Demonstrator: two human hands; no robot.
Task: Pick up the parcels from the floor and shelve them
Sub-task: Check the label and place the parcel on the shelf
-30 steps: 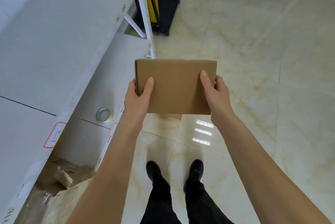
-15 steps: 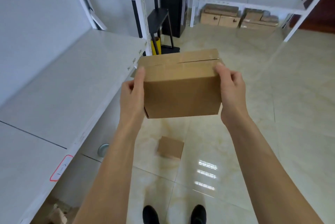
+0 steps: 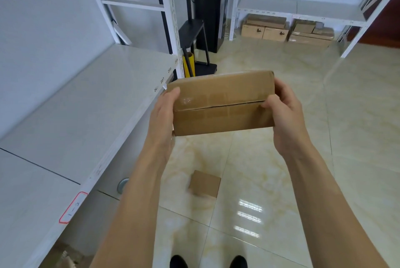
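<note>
While both hands, left hand [image 3: 163, 116] and right hand [image 3: 285, 114], hold the box [image 3: 223, 105] by its ends, slide it flat onto the shelf [image 3: 86, 103].

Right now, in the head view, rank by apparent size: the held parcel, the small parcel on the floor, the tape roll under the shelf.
1. Held parcel, though nearest the camera.
2. Small floor parcel.
3. Tape roll, partly hidden.
</note>
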